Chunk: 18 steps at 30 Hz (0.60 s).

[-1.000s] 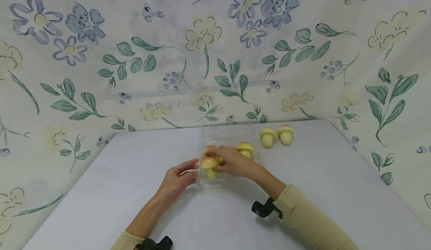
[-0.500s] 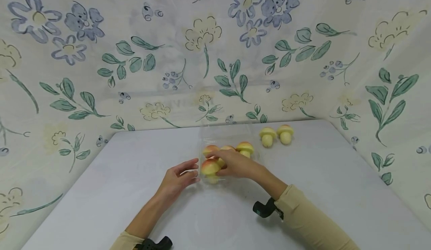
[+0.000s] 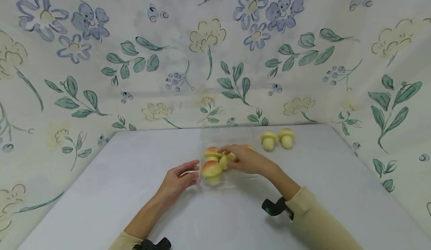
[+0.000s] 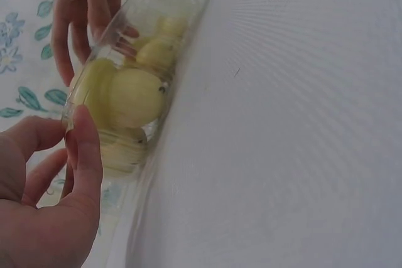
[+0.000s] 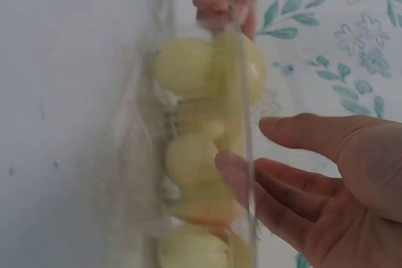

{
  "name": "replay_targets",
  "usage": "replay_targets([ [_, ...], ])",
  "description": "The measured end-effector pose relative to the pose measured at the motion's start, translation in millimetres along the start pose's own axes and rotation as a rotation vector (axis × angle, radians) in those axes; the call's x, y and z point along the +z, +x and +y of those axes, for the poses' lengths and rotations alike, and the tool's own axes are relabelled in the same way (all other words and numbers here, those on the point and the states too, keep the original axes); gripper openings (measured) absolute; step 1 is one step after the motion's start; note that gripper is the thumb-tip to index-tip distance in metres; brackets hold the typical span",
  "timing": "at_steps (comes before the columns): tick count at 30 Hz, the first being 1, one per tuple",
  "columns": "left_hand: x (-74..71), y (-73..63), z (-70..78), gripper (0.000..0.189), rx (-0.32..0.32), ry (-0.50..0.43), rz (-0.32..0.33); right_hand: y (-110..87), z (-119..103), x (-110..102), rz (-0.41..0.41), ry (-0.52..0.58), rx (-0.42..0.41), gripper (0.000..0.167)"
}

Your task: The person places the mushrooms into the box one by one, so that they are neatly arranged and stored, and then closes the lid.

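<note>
A clear plastic box (image 3: 240, 177) stands on the table holding several yellow toy mushrooms with orange-tinged caps. The front-left mushroom (image 3: 211, 172) has another mushroom (image 3: 212, 152) right behind it. My left hand (image 3: 176, 180) stays at the box's left end; in the left wrist view its thumb and forefinger grip the rim at the corner. My right hand (image 3: 250, 158) reaches in over the box, fingers beside a third mushroom (image 3: 225, 162). Seen from the right wrist, the right thumb and fingers (image 5: 276, 211) are spread apart, the fingers inside the wall with nothing between them.
To the right of the box, near the table's back edge, two more mushrooms, a left one (image 3: 268, 140) and a right one (image 3: 286, 138), stand upright. The white table (image 3: 141, 149) meets a flower-printed cloth (image 3: 161, 78) behind it.
The right hand has drawn away to the right from the front-left mushroom, which now sits slightly nearer the box's front. The left hand has kept its place.
</note>
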State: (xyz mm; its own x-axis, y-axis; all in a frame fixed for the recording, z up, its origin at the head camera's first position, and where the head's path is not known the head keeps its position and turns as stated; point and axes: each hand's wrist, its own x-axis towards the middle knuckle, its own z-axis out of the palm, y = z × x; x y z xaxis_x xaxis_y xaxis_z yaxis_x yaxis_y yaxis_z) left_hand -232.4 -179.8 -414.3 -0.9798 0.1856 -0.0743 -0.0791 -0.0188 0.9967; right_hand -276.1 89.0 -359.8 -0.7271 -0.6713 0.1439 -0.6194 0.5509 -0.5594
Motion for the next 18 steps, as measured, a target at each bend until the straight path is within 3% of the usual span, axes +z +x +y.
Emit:
replay_targets([
  [11, -0.2, 1.8, 2.4, 0.053, 0.016, -0.005, -0.016, -20.3, 25, -42, 0.147, -0.003, 0.071, 0.038],
  [18, 0.2, 1.3, 1.3, 0.052, 0.001, -0.006, -0.011, -38.0, 45, -58, 0.178, -0.036, 0.124, 0.036],
])
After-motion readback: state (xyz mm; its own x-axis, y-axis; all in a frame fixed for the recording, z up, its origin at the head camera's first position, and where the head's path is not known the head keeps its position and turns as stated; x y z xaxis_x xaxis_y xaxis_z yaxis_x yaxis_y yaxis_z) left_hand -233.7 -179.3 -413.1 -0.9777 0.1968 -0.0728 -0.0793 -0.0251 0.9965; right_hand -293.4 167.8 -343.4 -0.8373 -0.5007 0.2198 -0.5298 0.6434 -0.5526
